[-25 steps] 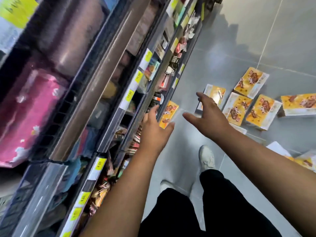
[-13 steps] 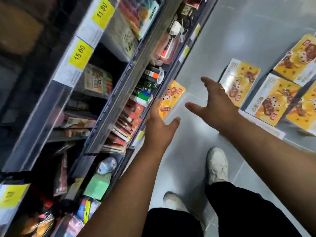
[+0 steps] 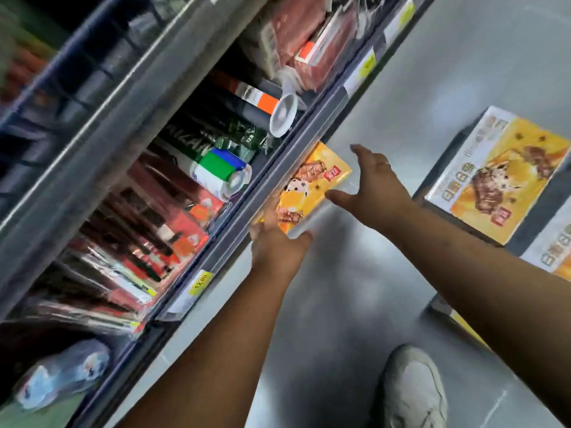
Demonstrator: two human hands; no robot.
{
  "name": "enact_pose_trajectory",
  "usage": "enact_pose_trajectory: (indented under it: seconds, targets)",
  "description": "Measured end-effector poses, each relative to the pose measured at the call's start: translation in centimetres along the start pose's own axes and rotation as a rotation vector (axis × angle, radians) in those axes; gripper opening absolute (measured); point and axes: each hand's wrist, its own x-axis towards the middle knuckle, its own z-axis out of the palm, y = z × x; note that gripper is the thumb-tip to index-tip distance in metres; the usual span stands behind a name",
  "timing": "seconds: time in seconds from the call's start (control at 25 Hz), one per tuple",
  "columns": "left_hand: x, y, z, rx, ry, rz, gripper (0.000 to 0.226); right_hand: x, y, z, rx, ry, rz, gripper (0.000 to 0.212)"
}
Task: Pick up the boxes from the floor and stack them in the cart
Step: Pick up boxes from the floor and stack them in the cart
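Head view: left grip (image 3: 275,245) just reached box (image 3: 312,186) by shelf (image 3: 278,168), touches near end, can't tell if closed; right grip (image 3: 380,186) spread open alongside. Lift prob. next.

1 yellow box (image 3: 312,186), white-edged and printed with chocolate bars, is seen lying between the hands, its near corner touched by the left hand (image 3: 275,245). A 2nd box (image 3: 497,174) is laid flat beyond the right hand (image 3: 377,189), a 3rd box (image 3: 553,254) just beside it.
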Motion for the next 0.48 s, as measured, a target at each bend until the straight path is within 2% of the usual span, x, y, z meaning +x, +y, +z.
enact_pose_trajectory:
  seconds: [0.12,0.24,0.4,0.48]
  targets:
    - [2.6,-1.4,2.4,0.174,0.019,-0.118,0.082,3.5,1.5,3.0,-0.033,-0.023,-0.002,0.091]
    - [3.9,-2.4,4.9,0.286,0.104,-0.153,0.075,6.3,2.8,5.1,-0.089,-0.041,0.006,0.091]
    - [5.1,-4.2,5.6,0.061,0.117,-0.262,0.066,8.0,3.8,7.0,-0.101,-0.123,0.003,0.092]
    - [5.1,-5.0,5.1,0.118,0.089,-0.199,0.068,8.0,4.0,7.3,-0.066,-0.114,0.023,0.092]
